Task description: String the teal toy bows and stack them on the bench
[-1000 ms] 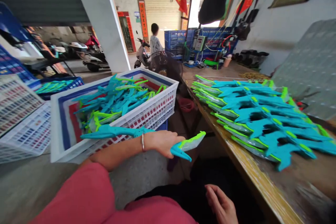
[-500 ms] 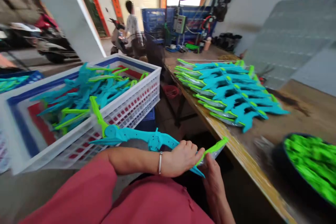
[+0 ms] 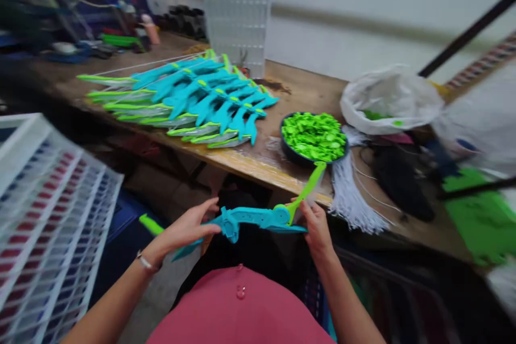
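White basket (image 3: 60,215) at far left. Your left hand (image 3: 183,234) loosely holds one end of the blue-and-green plastic piece (image 3: 253,216), located above your lap; your right hand (image 3: 318,228) pinches the other, near the bowl (image 3: 287,151). Assessed step: two-handed handling. Any next move calls for steady support at both ends.

Single head-worn camera, looking forward and steeply down from above the wearer's pink shirt (image 3: 239,309); both forearms entering from the lower edge at close range, workbench (image 3: 318,83) lying beyond, wall (image 3: 314,37) filling the upper background.
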Demonstrator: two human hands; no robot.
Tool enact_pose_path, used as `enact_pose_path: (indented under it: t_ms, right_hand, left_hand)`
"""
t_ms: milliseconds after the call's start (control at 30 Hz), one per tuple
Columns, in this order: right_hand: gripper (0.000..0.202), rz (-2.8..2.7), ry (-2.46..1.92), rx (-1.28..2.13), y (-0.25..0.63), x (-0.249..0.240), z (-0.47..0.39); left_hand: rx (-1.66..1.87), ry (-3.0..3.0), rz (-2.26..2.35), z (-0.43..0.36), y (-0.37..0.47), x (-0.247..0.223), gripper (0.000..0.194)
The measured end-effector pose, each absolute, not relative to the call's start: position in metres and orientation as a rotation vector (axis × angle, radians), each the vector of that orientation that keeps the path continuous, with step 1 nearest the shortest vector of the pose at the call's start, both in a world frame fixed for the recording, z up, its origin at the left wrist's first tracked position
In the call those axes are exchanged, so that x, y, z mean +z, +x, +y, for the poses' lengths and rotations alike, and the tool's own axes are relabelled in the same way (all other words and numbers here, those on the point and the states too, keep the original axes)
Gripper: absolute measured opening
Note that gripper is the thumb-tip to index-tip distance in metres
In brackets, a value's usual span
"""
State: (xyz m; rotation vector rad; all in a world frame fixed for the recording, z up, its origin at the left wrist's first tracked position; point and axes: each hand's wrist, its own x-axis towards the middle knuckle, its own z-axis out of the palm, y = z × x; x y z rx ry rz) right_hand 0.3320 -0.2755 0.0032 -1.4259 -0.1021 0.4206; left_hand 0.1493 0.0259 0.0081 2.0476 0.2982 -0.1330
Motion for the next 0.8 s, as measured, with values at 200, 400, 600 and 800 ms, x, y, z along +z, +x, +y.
enact_pose_path:
  t_ms: [200,400,600,800]
  right_hand:
    - [0.064,-0.21,-1.547,0.41,0.336,0.003,-0.276]
    - [0.06,-0.428,-1.868,0.161,0.387,0.029,-0.281]
    - [0.022,-0.526,-2.391,-0.273,0.481,0.056,-0.262]
    - [0.013,-0.676,-2.896,-0.204,0.535,0.054,-0.24]
  left_hand:
    - [-0.56,1.557,0.083,0.01,0.163,-0.037,0.038]
    - [-0.335,1.475,0.299,0.016,0.141,-0.035,0.043]
    - [-0.088,1.49,0.449,0.034,0.129,-0.011,0.037]
    - [0.034,1.383,0.482,0.024,0.164,0.022,0.035]
